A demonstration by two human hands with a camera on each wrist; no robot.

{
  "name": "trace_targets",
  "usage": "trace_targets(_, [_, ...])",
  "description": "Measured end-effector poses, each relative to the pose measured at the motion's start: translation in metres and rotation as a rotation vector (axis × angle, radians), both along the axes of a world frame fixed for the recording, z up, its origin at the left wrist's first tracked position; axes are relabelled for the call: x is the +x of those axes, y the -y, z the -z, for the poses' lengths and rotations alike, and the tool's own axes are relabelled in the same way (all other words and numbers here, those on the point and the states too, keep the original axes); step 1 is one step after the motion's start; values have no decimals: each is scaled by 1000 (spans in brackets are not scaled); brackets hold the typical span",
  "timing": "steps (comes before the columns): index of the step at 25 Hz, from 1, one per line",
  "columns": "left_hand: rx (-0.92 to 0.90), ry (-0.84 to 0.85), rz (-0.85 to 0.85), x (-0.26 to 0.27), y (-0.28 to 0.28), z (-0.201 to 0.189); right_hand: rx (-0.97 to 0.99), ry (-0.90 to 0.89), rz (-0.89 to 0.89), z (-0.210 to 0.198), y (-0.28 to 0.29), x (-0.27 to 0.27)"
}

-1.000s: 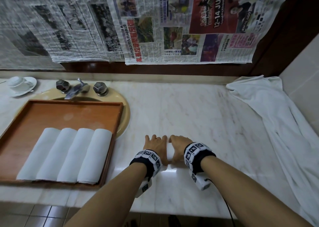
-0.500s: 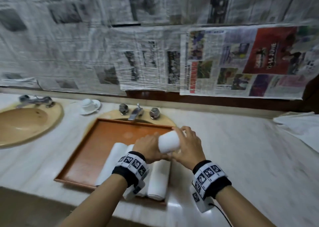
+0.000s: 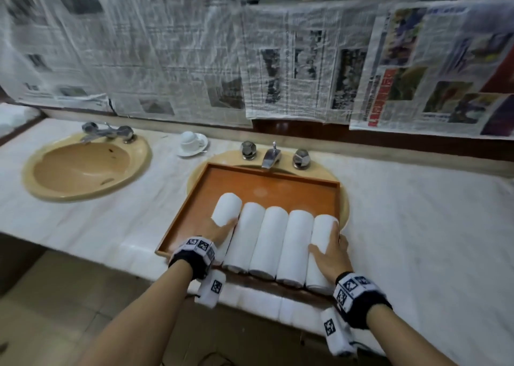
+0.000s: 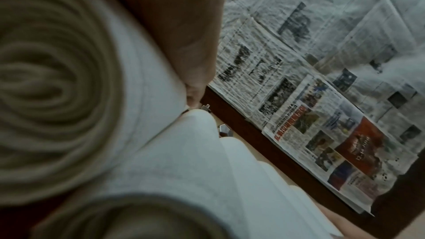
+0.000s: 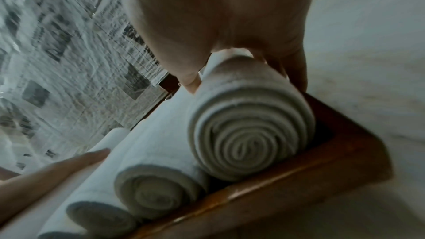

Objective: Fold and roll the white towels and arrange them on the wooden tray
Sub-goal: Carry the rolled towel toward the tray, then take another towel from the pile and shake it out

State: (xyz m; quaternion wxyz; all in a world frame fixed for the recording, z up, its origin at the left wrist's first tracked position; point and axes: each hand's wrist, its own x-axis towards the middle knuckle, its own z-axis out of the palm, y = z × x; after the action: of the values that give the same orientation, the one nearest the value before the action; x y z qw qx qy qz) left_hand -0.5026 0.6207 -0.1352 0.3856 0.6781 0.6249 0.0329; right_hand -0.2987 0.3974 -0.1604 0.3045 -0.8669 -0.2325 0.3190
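Observation:
A wooden tray (image 3: 267, 187) holds a row of white towel rolls lying side by side. My left hand (image 3: 219, 226) grips the leftmost roll (image 3: 226, 208), thumb across its top; that roll sits a little farther back than the others. Its spiral end (image 4: 57, 88) fills the left wrist view. My right hand (image 3: 328, 243) grips the rightmost roll (image 3: 322, 237), thumb on top and fingers down its right side, against the tray's right wall. In the right wrist view this roll (image 5: 248, 134) lies in the tray's corner (image 5: 287, 184).
The tray sits across a tan basin under a chrome tap (image 3: 271, 157). A second tan sink (image 3: 83, 168) lies to the left, with a white cup and saucer (image 3: 192, 143) between them. Newspaper (image 3: 278, 60) covers the wall. Marble counter (image 3: 417, 226) stretches right.
Both hands lifted a rolled towel off the counter and carried it left to the tray. The tray now holds one more roll, and my hands hold the row's two end rolls.

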Motion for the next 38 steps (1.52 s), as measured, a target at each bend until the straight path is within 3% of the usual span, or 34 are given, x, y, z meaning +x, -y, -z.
trace_targets(10, [-92, -80, 69, -6, -19, 15, 50, -54, 72, 3, 3, -7])
trace_targets(19, [-44, -151, 98, -10, -24, 31, 46, -105, 96, -1, 1, -7])
trace_targets(27, [-8, -151, 114, -8, -15, 14, 36, -103, 92, -4, 0, -6])
trace_targets(30, [142, -136, 125, -1, -4, -6, -6, -128, 66, -12, -2, -2])
trace_targets(33, [263, -14, 76, 23, 15, -34, -24, -118, 56, -29, -3, 13])
trace_targets(38, [306, 144, 313, 122, 82, -83, 151, -79, 44, -88, 31, 64])
